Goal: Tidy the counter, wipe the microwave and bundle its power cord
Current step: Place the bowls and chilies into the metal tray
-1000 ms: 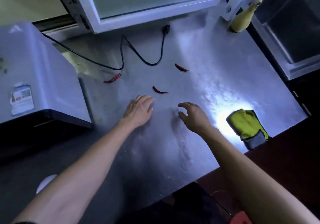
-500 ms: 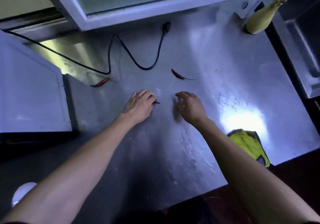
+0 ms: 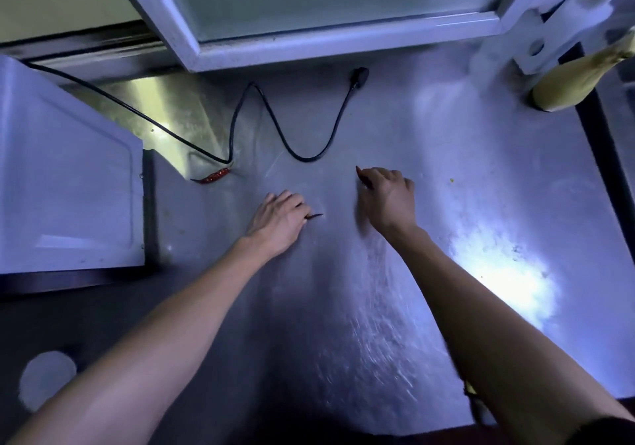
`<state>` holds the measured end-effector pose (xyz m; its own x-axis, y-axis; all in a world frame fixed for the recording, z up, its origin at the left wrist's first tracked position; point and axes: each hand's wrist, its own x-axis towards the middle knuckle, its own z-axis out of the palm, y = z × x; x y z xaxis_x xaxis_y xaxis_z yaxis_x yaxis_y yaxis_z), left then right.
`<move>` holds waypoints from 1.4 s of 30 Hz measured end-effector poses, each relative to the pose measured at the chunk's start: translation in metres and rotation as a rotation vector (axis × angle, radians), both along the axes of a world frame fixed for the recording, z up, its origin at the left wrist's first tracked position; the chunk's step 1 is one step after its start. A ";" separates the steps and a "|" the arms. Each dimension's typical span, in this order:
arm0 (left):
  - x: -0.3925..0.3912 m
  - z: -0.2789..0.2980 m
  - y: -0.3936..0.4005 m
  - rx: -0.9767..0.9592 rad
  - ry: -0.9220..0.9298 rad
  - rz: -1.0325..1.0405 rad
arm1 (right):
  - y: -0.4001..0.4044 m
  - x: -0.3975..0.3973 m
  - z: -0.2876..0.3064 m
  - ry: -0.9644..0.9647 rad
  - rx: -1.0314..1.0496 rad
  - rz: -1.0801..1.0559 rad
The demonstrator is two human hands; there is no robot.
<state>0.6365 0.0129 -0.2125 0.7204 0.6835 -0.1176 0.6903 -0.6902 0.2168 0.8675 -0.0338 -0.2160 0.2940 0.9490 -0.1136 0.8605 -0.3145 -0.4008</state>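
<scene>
The white microwave [image 3: 68,183] stands at the left on a steel counter [image 3: 464,176]. Its black power cord [image 3: 275,128] snakes loose across the back, the plug [image 3: 359,77] lying near the window frame. A red chili [image 3: 214,176] lies beside the cord's bend. My left hand [image 3: 276,223] rests on the counter, fingers closed on a second chili whose tip [image 3: 315,216] sticks out. My right hand [image 3: 388,197] has its fingers pinched on a third chili, whose end [image 3: 359,171] pokes out at the fingertips.
A white window frame [image 3: 309,46] runs along the back. A yellowish bottle [image 3: 570,80] stands at the back right beside a dark gap. A yellow cloth's edge [image 3: 470,389] peeks out under my right forearm. A white round object [image 3: 44,379] sits low at the left.
Both hands have moved forward. The left closed on the middle chili, the right reached the farther chili and pinched it. The view has shifted, hiding most of the cloth.
</scene>
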 end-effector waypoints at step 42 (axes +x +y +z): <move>-0.298 0.087 -0.260 -0.054 -0.237 0.776 | -0.140 -0.310 0.064 0.214 0.024 0.869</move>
<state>0.3388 -0.2475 -0.1253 0.0539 0.9962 -0.0682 0.8995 -0.0188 0.4364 0.5576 -0.1738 -0.1517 -0.5549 0.8297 -0.0609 0.6973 0.4240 -0.5779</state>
